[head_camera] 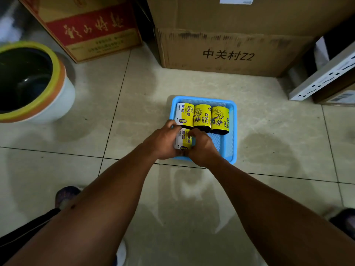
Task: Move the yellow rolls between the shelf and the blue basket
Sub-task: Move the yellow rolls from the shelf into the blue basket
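You are bent over a pale tiled floor (134, 96). At its far edge stands a big plain cardboard box (240, 35) with black printed characters, and left of it a red-and-tan carton (92, 29). On the far left is a round bin (65, 96) with a yellow-green rim and a dark inside. On the far right lies a white perforated rail (326, 77), propped at a slant.

The blue basket (234, 131) sits on the floor just in front of the cardboard box, and both your forearms reach down to its near left corner.

Your left hand (163, 143) has its fingers curled round the left side of the near roll (183, 141), with the fingertips up over the roll's far end. Your right hand (203, 148) grips the same roll from the right, fingers bent over its top. Between the two hands only a strip of its white and yellow label shows. The roll is low in the near left corner of the basket; whether it touches the mesh bottom cannot be told.

Behind it, along the far wall of the basket, three yellow rolls lie side by side and touching: the left roll (185, 115), the middle roll (202, 117) and the right roll (220, 120). The near right part of the basket shows bare mesh.
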A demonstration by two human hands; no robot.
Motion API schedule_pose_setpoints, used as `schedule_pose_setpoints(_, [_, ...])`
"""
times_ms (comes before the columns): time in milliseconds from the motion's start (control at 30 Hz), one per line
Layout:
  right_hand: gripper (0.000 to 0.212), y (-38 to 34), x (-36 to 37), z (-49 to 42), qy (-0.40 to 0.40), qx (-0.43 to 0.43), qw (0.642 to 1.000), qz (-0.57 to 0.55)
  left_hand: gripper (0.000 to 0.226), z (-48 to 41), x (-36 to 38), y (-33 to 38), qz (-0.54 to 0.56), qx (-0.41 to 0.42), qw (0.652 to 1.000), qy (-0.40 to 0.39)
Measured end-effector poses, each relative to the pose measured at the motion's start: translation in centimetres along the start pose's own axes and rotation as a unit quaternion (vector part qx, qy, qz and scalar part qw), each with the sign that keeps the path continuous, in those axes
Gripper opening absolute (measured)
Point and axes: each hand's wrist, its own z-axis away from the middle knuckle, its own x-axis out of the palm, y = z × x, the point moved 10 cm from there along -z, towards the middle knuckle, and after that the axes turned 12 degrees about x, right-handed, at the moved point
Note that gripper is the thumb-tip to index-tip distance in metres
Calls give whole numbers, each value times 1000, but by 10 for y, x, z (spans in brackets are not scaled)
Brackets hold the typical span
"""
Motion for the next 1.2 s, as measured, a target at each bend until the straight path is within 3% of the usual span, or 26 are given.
schedule_pose_setpoints(133, [65, 4, -5, 0, 22, 35, 998, -53, 61, 1, 2, -5, -19, -9, 1000, 8])
schedule_pose_setpoints(233, [63, 4, -3, -1, 15, 60, 995, -79, 60, 2, 6, -5, -24, -17, 1000, 2])
schedule_pose_setpoints(433, [41, 10, -3, -3, 11, 92, 995, -36, 54, 3, 9, -4, -39, -20, 999, -5])
schedule_pose_setpoints(667, [44, 18, -1, -1, -3, 108, 994, -33, 51, 3, 14, -3, -50, -8, 999, -15])
schedule_pose_setpoints(967, [51, 14, -12, 10, -57, 112, 991, 37, 47, 2, 0, 18, -107, -55, 991, -52])
schedule_pose_setpoints(1200, [35, -26, -66, 16, -71, 57, 992, 87, 51, -19, -55, 46, -151, -31, 988, -34])
